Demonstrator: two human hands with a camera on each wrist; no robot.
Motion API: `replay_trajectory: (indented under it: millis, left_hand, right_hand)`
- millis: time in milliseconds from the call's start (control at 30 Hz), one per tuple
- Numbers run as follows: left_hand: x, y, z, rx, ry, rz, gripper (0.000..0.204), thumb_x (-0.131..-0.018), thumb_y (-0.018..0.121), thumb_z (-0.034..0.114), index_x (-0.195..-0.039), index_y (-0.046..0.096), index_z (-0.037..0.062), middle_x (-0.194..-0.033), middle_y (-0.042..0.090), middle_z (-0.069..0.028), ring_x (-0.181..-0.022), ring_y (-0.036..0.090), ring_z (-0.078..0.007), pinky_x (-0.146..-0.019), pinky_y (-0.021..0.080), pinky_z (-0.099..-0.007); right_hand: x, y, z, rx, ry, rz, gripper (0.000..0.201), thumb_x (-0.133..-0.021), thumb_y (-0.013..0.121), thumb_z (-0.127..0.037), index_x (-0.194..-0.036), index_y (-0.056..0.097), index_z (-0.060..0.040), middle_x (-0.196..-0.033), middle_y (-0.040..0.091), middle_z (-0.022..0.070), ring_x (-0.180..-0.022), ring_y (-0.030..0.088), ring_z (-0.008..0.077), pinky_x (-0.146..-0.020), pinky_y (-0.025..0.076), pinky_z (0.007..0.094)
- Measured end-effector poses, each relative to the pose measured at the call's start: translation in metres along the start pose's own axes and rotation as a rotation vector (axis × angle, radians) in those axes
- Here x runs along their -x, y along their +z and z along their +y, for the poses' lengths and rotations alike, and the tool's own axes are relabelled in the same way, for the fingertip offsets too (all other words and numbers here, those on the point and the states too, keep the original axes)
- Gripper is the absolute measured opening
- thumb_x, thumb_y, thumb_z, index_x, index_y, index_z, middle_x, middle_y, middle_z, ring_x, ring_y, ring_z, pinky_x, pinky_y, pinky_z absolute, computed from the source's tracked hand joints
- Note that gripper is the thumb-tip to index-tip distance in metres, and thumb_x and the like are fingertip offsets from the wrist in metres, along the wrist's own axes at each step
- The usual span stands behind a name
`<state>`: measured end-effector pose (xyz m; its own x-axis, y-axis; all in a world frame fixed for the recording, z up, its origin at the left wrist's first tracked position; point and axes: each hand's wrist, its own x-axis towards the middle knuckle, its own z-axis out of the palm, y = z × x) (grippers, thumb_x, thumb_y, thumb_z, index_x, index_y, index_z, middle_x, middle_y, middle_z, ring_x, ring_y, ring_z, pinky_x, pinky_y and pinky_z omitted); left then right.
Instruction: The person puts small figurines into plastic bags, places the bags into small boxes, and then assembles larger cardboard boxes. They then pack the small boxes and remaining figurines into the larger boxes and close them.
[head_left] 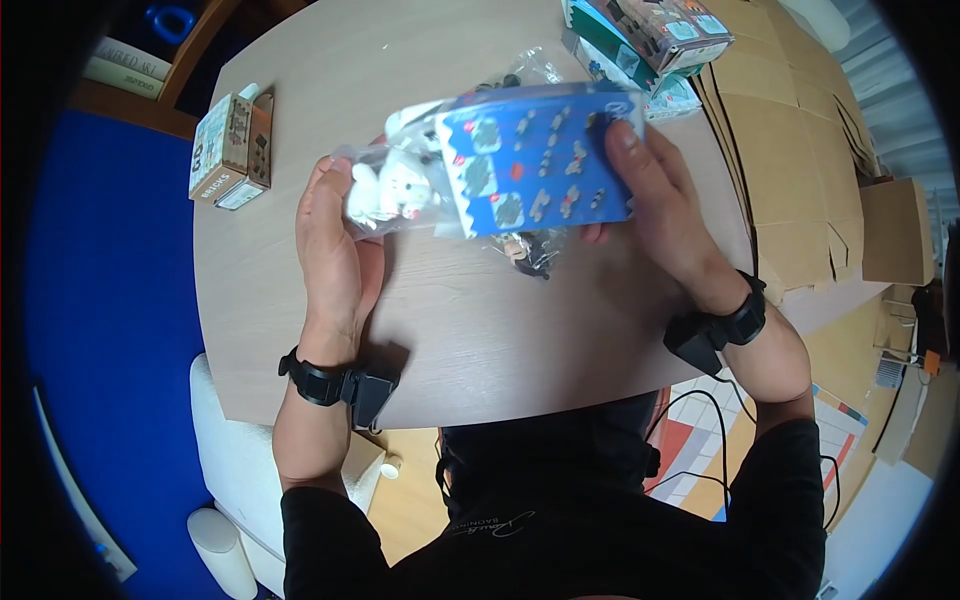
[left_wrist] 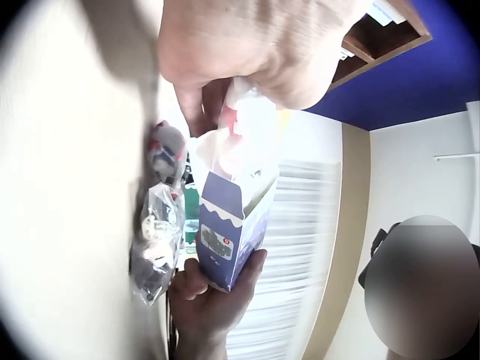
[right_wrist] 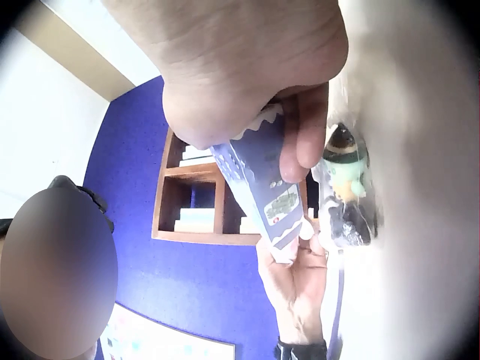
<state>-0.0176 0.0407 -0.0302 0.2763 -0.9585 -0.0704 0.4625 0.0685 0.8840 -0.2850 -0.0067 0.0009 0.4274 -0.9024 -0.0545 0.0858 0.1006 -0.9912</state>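
My right hand (head_left: 655,195) grips the right end of a blue printed box (head_left: 545,165), thumb on its front face. The box's left end is open, its flap showing in the left wrist view. At that end my left hand (head_left: 335,230) pinches a clear plastic bag with a white toy animal figure (head_left: 400,185) inside. Part of the bag overlaps the box opening. In the left wrist view the bag (left_wrist: 240,142) shows bright at the mouth of the box (left_wrist: 221,240). Behind and below the box, clear bags with small figures (head_left: 530,250) lie on the table, partly hidden.
A brown bricks box (head_left: 232,150) stands at the table's left edge. More printed boxes (head_left: 650,45) are stacked at the back right. Large cardboard sheets (head_left: 800,150) lie beyond the right edge of the table (head_left: 480,350).
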Motion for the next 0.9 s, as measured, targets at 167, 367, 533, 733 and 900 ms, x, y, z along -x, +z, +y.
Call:
replay_trajectory:
  millis: [167, 367, 533, 733, 900]
  left_hand:
    - [-0.001, 0.016, 0.008, 0.075, 0.011, 0.095, 0.016, -0.101, 0.045, 0.020, -0.105, 0.051, 0.0051, -0.106, 0.060, -0.0068, -0.101, 0.062, -0.0166, -0.090, 0.055, -0.0363]
    - [-0.003, 0.009, 0.001, 0.071, -0.020, 0.057, 0.017, -0.103, 0.045, 0.022, -0.105, 0.052, 0.0064, -0.109, 0.060, -0.0078, -0.104, 0.062, -0.0183, -0.092, 0.055, -0.0372]
    - [0.001, 0.015, -0.001, 0.056, -0.105, -0.010, 0.017, -0.101, 0.048, 0.018, -0.113, 0.049, 0.0061, -0.110, 0.061, -0.0091, -0.106, 0.061, -0.0181, -0.094, 0.053, -0.0369]
    - [0.007, 0.018, -0.003, -0.438, 0.172, -0.150, 0.044, -0.096, 0.058, 0.018, -0.135, 0.043, 0.0056, -0.131, 0.054, -0.0144, -0.127, 0.048, -0.0229, -0.112, 0.032, -0.0378]
    - [0.002, 0.008, 0.000, -0.587, 0.402, -0.095, 0.041, -0.094, 0.061, 0.017, -0.132, 0.052, 0.0047, -0.137, 0.053, -0.0145, -0.134, 0.043, -0.0238, -0.112, 0.030, -0.0393]
  right_hand:
    - [-0.010, -0.012, -0.002, -0.032, -0.162, 0.193, 0.052, -0.102, 0.038, -0.047, -0.101, 0.057, 0.0007, -0.078, 0.065, 0.0106, -0.057, 0.062, 0.0160, -0.054, 0.050, 0.0263]
    - [-0.016, -0.022, -0.004, -0.088, -0.264, 0.265, 0.058, -0.103, 0.029, -0.049, -0.101, 0.059, 0.0015, -0.081, 0.067, 0.0120, -0.057, 0.062, 0.0182, -0.054, 0.050, 0.0279]
    - [-0.016, -0.020, -0.004, -0.116, -0.285, 0.274, 0.060, -0.103, 0.029, -0.049, -0.100, 0.060, 0.0023, -0.079, 0.067, 0.0122, -0.057, 0.062, 0.0182, -0.054, 0.050, 0.0282]
    - [-0.015, -0.019, 0.002, -0.081, -0.251, 0.177, 0.062, -0.103, 0.028, -0.050, -0.100, 0.060, 0.0027, -0.075, 0.067, 0.0113, -0.058, 0.063, 0.0170, -0.056, 0.051, 0.0265]
    - [-0.007, -0.012, 0.002, -0.148, -0.178, 0.012, 0.058, -0.103, 0.030, -0.049, -0.110, 0.056, 0.0027, -0.084, 0.067, 0.0130, -0.068, 0.066, 0.0180, -0.059, 0.053, 0.0266]
